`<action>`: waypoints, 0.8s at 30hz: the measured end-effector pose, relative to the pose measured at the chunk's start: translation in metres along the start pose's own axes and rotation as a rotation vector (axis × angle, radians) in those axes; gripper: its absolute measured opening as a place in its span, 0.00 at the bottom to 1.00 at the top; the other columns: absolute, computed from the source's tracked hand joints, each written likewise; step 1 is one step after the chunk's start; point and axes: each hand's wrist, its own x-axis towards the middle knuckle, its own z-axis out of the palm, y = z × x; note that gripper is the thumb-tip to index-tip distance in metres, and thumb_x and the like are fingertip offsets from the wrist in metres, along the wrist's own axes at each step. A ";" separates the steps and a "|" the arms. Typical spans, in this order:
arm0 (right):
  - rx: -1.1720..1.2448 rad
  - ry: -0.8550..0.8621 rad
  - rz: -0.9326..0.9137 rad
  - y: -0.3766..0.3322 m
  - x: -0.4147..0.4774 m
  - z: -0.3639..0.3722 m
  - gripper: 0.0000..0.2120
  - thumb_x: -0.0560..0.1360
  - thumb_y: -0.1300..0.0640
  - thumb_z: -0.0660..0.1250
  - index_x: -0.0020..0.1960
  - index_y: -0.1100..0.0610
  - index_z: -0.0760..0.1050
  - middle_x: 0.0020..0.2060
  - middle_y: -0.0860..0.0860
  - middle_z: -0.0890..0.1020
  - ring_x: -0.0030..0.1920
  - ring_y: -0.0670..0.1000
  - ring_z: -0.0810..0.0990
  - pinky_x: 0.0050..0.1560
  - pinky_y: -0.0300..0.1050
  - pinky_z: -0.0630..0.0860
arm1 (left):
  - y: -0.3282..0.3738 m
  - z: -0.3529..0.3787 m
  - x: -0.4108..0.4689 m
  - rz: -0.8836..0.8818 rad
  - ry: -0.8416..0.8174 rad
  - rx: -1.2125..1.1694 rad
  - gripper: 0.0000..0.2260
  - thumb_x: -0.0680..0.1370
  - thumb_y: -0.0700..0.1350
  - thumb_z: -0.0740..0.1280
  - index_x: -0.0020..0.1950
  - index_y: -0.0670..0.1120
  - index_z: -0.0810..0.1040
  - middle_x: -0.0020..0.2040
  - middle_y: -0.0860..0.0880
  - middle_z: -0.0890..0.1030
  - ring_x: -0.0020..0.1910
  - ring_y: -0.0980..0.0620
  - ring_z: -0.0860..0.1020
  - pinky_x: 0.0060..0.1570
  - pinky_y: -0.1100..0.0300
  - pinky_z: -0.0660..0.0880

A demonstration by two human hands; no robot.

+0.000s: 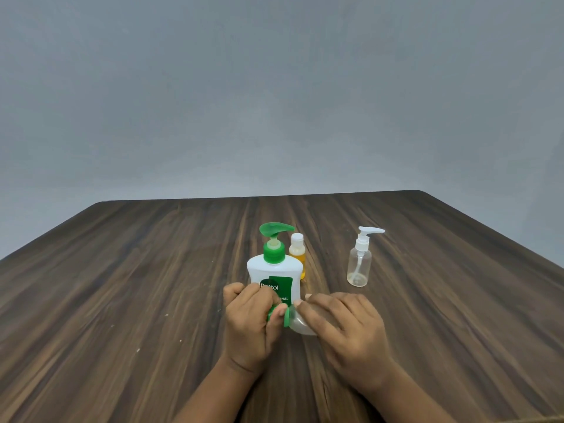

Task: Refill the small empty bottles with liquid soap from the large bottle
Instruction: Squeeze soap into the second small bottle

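Dark wood-grain table (152, 285), matt; the large soap bottle (276, 274) glossy white plastic with green pump; right of it, the pump bottle (359, 267) clear smooth plastic

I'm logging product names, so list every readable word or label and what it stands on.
"Dettol": green label of the large white plastic pump bottle, partly behind fingers of the left hand.
"INAL": end of a half-hidden word below, same label.
No readable text: small yellow-filled bottle, clear pump bottle, held small clear green-capped bottle.
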 end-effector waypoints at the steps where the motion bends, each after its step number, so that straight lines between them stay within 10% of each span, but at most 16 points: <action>1: -0.026 0.034 -0.014 -0.001 0.000 -0.001 0.11 0.83 0.58 0.57 0.58 0.54 0.77 0.45 0.54 0.85 0.44 0.52 0.78 0.42 0.46 0.72 | 0.000 0.000 -0.001 0.001 -0.006 0.021 0.17 0.83 0.52 0.50 0.36 0.50 0.64 0.30 0.53 0.67 0.28 0.54 0.64 0.37 0.53 0.61; 6: 0.006 0.078 0.013 -0.003 -0.002 -0.002 0.10 0.81 0.59 0.60 0.59 0.52 0.76 0.45 0.53 0.84 0.46 0.52 0.77 0.43 0.47 0.72 | 0.000 -0.004 -0.001 0.043 -0.008 0.043 0.17 0.83 0.55 0.48 0.37 0.51 0.64 0.28 0.52 0.68 0.29 0.54 0.64 0.39 0.54 0.59; 13: 0.373 -0.002 0.286 0.002 -0.005 -0.005 0.20 0.71 0.62 0.67 0.63 0.53 0.75 0.49 0.47 0.76 0.45 0.48 0.78 0.41 0.43 0.76 | 0.004 0.000 -0.003 0.199 -0.096 -0.114 0.12 0.83 0.51 0.51 0.62 0.48 0.66 0.49 0.54 0.73 0.44 0.55 0.73 0.50 0.58 0.62; 24: 0.316 -0.050 0.280 0.006 -0.004 -0.007 0.20 0.71 0.64 0.65 0.62 0.51 0.76 0.52 0.49 0.77 0.49 0.52 0.79 0.43 0.50 0.77 | -0.001 -0.004 0.001 0.072 -0.082 0.041 0.23 0.79 0.66 0.48 0.42 0.49 0.69 0.34 0.50 0.74 0.34 0.54 0.69 0.39 0.54 0.62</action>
